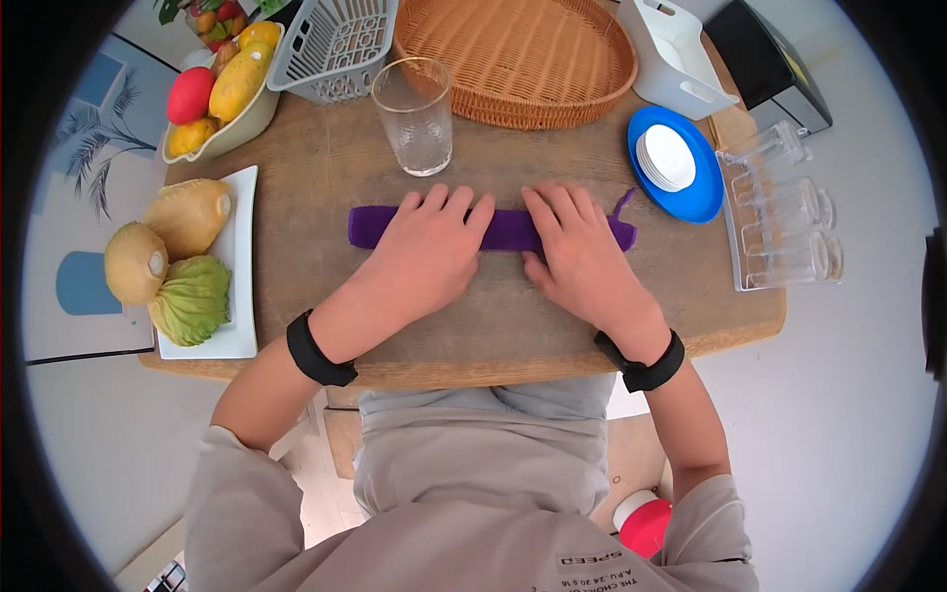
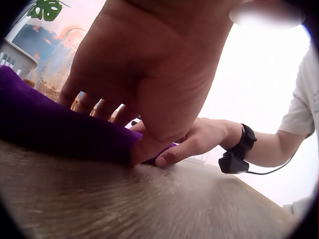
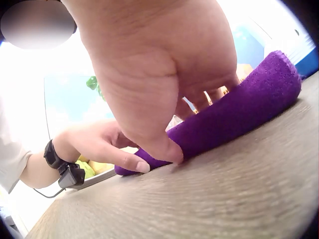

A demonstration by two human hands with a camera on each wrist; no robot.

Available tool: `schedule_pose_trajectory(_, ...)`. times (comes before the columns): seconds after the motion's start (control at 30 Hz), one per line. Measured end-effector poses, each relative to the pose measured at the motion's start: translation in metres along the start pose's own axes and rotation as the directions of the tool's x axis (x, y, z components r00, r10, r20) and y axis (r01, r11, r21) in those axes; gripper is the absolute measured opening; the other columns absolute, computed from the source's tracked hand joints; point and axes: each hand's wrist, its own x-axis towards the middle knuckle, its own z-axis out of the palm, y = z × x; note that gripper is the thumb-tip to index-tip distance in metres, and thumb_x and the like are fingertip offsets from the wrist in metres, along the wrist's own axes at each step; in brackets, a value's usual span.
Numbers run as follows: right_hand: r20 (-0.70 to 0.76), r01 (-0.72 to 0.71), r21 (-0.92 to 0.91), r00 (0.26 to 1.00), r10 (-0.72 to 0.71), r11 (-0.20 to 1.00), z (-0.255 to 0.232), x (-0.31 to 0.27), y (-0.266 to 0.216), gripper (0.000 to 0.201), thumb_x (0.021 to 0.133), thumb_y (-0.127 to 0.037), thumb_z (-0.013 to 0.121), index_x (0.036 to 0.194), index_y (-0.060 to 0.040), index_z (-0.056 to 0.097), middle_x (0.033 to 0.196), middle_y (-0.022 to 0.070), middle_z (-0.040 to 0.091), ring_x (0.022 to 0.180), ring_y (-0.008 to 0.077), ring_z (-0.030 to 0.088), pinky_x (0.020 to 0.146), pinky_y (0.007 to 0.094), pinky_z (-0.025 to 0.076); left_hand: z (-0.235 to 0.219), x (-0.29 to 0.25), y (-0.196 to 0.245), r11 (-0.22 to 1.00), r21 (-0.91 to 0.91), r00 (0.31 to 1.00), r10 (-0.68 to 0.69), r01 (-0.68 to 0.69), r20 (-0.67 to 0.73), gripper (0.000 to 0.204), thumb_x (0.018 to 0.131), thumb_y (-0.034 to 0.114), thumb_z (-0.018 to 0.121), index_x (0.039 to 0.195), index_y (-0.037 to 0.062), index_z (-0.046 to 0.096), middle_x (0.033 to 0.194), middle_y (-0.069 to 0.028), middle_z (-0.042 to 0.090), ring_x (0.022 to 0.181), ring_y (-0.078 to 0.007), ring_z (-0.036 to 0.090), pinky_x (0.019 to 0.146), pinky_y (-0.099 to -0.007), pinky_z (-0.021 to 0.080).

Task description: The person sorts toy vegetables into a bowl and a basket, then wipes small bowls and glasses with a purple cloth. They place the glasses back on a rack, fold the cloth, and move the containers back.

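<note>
A rolled purple cloth (image 1: 510,230) lies sideways on the wooden table, with a thin loop sticking up at its right end. The left hand (image 1: 426,247) rests over its left half, fingers across the top and thumb on the near side. Over the right half is the right hand (image 1: 580,255), laid the same way. In the left wrist view, the left thumb touches the near side of the cloth (image 2: 60,129) at the tabletop. The right wrist view shows the right thumb against the roll (image 3: 239,109), with the fingers over its far side.
Behind the cloth stands a clear glass (image 1: 414,128). Farther back are a grey basket (image 1: 335,49), a wicker tray (image 1: 523,69) and a white bin (image 1: 676,59). At left are a fruit bowl (image 1: 232,128) and a white plate (image 1: 242,266); at right, a blue plate (image 1: 698,192) and glass mugs (image 1: 789,207).
</note>
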Motion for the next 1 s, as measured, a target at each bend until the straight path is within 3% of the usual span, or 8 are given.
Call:
schedule_pose_trajectory(0.17, 0.069, -0.054, 0.105, 0.997, 0.047, 0.993, 0.002, 0.005, 0.006, 0.05, 0.074, -0.011, 0.075, 0.119, 0.0035, 0.058, 0.109, 0.0165, 0.055, 0.105, 0.0341, 0.055, 0.09, 0.0441, 0.048, -0.005, 0.004, -0.008, 0.996, -0.093, 0.998, -0.008, 0.013, 0.055, 0.048, 0.083, 0.016, 0.072, 0.125, -0.0007, 0.055, 0.111, -0.0138, 0.055, 0.106, -0.0317, 0.055, 0.09, -0.042, 0.046)
schedule_pose_trajectory(0.47, 0.16, -0.022, 0.21, 0.987, -0.012, 0.977, -0.005, 0.002, 0.006, 0.031, 0.075, -0.014, 0.075, 0.098, 0.0026, 0.062, 0.096, 0.0174, 0.057, 0.097, 0.0365, 0.058, 0.087, 0.0458, 0.05, -0.004, 0.0, -0.007, 0.985, -0.173, 0.995, 0.014, 0.003, 0.099, 0.033, 0.075, 0.014, 0.067, 0.101, -0.0012, 0.054, 0.104, -0.0176, 0.054, 0.099, -0.0371, 0.057, 0.086, -0.047, 0.048)
schedule_pose_trajectory(0.57, 0.227, -0.101, 0.304, 0.974, 0.031, 0.947, -0.01, -0.003, -0.001, 0.029, 0.076, -0.015, 0.074, 0.096, 0.0032, 0.062, 0.096, 0.0186, 0.057, 0.093, 0.0385, 0.06, 0.084, 0.0468, 0.051, -0.01, -0.005, -0.005, 0.976, -0.217, 0.985, 0.029, 0.008, 0.169, 0.031, 0.074, 0.014, 0.066, 0.097, -0.0023, 0.054, 0.1, -0.0197, 0.056, 0.093, -0.0396, 0.059, 0.083, -0.0485, 0.049)
schedule_pose_trajectory(0.67, 0.331, -0.179, 0.418, 0.943, 0.034, 0.891, -0.024, -0.004, -0.008, 0.027, 0.078, -0.016, 0.071, 0.096, 0.0026, 0.062, 0.095, 0.0198, 0.056, 0.09, 0.0394, 0.06, 0.081, 0.0468, 0.051, -0.023, -0.007, -0.001, 0.947, -0.313, 0.951, 0.032, 0.07, 0.308, 0.03, 0.073, 0.015, 0.066, 0.096, -0.0027, 0.054, 0.092, -0.0215, 0.06, 0.086, -0.0418, 0.061, 0.078, -0.0496, 0.05)
schedule_pose_trajectory(0.73, 0.351, -0.152, 0.494, 0.936, -0.037, 0.856, -0.028, -0.008, -0.005, 0.031, 0.077, -0.013, 0.068, 0.104, 0.0012, 0.063, 0.094, 0.0188, 0.059, 0.088, 0.0385, 0.062, 0.078, 0.0447, 0.051, -0.031, -0.008, 0.001, 0.905, -0.402, 0.907, 0.044, 0.142, 0.419, 0.03, 0.074, 0.016, 0.066, 0.096, -0.0024, 0.055, 0.085, -0.0219, 0.063, 0.081, -0.0427, 0.063, 0.073, -0.0499, 0.05)
schedule_pose_trajectory(0.83, 0.462, -0.232, 0.61, 0.881, -0.102, 0.758, -0.029, -0.009, -0.016, 0.037, 0.076, -0.013, 0.067, 0.11, -0.0006, 0.064, 0.09, 0.0186, 0.064, 0.082, 0.0372, 0.065, 0.073, 0.0428, 0.051, -0.057, -0.013, 0.002, 0.83, -0.524, 0.802, 0.174, 0.193, 0.571, 0.031, 0.078, 0.019, 0.065, 0.098, -0.0039, 0.058, 0.081, -0.0239, 0.067, 0.08, -0.0421, 0.067, 0.071, -0.0494, 0.052)
schedule_pose_trajectory(0.93, 0.6, -0.368, 0.591, 0.796, -0.086, 0.718, -0.048, -0.022, -0.018, 0.041, 0.076, -0.013, 0.068, 0.114, -0.002, 0.063, 0.085, 0.0182, 0.068, 0.075, 0.0359, 0.066, 0.068, 0.0419, 0.051, -0.048, -0.022, 0.004, 0.828, -0.544, 0.773, 0.252, 0.139, 0.581, 0.036, 0.078, 0.02, 0.069, 0.103, -0.0027, 0.057, 0.082, -0.0229, 0.067, 0.081, -0.042, 0.067, 0.07, -0.0499, 0.051)
schedule_pose_trajectory(1.0, 0.62, -0.359, 0.62, 0.769, -0.155, 0.698, -0.04, -0.023, -0.024, 0.041, 0.077, -0.014, 0.069, 0.116, -0.0025, 0.062, 0.082, 0.0177, 0.069, 0.072, 0.0354, 0.066, 0.067, 0.0415, 0.051, -0.05, -0.031, 0.009, 0.844, -0.515, 0.754, 0.237, 0.153, 0.612, 0.033, 0.079, 0.016, 0.068, 0.103, -0.0021, 0.054, 0.083, -0.0236, 0.067, 0.081, -0.0427, 0.066, 0.069, -0.0494, 0.051)
